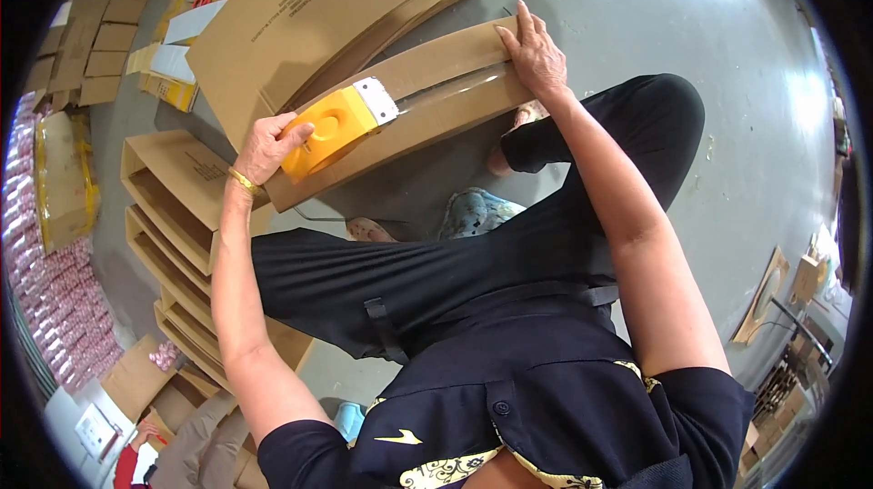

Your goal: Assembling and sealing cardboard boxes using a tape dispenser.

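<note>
A brown cardboard box point(455, 109) stands in front of me with its long, narrow side facing up. Clear shiny tape point(473, 78) runs along the seam between its flaps. My left hand point(264, 151) grips a yellow tape dispenser point(326, 130) with a pale toothed front end, which rests on the box's left part. At the box's far right end, my right hand point(538, 54) lies on the cardboard, fingers stretched out and somewhat apart. The roll inside the dispenser is hidden by its casing.
Flattened cardboard sheets point(355, 7) lean just behind the box. Open boxes point(173, 180) are stacked at left, near many pink-and-white packs point(64, 298). A person in a red sleeve point(145, 439) is at the lower left. Grey floor point(627, 16) extends to the right.
</note>
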Tool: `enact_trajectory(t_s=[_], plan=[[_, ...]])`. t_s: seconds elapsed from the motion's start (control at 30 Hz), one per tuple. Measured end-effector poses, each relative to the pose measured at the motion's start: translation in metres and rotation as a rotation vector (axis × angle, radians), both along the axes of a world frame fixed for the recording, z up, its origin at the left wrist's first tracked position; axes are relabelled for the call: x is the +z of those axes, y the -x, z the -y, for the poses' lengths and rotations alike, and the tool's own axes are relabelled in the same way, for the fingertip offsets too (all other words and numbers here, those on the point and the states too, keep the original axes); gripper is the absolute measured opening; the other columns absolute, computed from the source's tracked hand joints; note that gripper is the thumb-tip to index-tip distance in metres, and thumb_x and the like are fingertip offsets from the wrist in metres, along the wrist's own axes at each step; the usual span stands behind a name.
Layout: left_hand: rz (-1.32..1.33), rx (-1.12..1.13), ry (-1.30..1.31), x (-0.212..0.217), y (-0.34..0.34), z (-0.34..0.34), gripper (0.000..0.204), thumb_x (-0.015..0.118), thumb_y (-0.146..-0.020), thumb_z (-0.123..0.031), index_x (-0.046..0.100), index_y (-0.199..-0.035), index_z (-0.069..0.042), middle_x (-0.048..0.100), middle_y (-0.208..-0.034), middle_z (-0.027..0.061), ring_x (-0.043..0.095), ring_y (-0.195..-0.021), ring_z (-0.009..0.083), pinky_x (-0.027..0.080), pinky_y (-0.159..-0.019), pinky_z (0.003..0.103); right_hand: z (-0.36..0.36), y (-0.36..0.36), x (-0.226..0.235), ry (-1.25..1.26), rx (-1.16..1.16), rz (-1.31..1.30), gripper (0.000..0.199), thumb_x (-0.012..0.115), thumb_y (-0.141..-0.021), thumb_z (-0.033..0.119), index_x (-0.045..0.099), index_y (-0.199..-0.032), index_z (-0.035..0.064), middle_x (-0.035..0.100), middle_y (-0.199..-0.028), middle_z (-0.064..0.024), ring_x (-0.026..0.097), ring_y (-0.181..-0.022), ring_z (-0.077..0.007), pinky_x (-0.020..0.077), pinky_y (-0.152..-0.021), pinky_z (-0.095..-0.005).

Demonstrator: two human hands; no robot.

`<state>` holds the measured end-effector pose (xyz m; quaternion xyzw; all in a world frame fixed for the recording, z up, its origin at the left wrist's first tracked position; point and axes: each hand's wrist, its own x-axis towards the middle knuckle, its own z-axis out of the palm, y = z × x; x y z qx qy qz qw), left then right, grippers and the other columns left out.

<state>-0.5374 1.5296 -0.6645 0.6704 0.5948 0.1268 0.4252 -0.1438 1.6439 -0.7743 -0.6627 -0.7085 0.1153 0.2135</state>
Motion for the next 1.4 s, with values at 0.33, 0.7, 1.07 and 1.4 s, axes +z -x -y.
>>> enact_trajectory(t_s=[0.33, 0.7, 1.07, 1.4], plan=[[0.092, -0.09, 0.094, 0.008, 0.014, 0.004, 0.037, 0.064, -0.083, -0.035, 0.055, -0.084, 0.001, 0.044, -0.064, -0.0035, 0.038, -0.061, 0.0048, 0.035, -0.053, 0.022, 0.003, 0.0, 0.002, 0.053, 0.005, 0.016, 0.062, 0.042, -0.088, 0.05, 0.03, -0.138, 0.0158, 0.043, -0.131, -0.008, 0.049, -0.114, -0.0273, 0.0423, -0.091, -0.0373], [-0.152, 0.108, 0.062, 0.034, 0.134, 0.04, 0.037, 0.064, -0.08, -0.032, 0.053, -0.069, 0.002, 0.042, -0.058, -0.0015, 0.038, -0.057, 0.007, 0.034, -0.052, 0.026, 0.001, 0.0, 0.003, 0.062, -0.007, 0.072, 0.061, 0.04, -0.09, 0.051, 0.028, -0.139, 0.0177, 0.042, -0.132, -0.0084, 0.047, -0.116, -0.0292, 0.0412, -0.092, -0.0382], [-0.339, 0.348, 0.197, 0.04, 0.243, 0.108, 0.039, 0.064, -0.079, -0.036, 0.05, -0.067, -0.001, 0.04, -0.061, -0.0028, 0.036, -0.059, 0.0074, 0.032, -0.054, 0.026, -0.002, -0.005, -0.002, 0.08, 0.025, 0.109, 0.059, 0.039, -0.091, 0.047, 0.024, -0.14, 0.0173, 0.044, -0.13, -0.015, 0.044, -0.118, -0.0336, 0.0393, -0.094, -0.0407], [-0.47, 0.417, 0.285, 0.046, 0.276, 0.155, 0.043, 0.065, -0.077, -0.041, 0.058, -0.072, 0.002, 0.044, -0.06, -0.0002, 0.039, -0.06, 0.009, 0.035, -0.055, 0.027, -0.007, -0.006, -0.004, 0.08, 0.057, 0.135, 0.058, 0.038, -0.092, 0.048, 0.025, -0.14, 0.0197, 0.044, -0.13, -0.0157, 0.044, -0.118, -0.034, 0.0398, -0.093, -0.0422]])
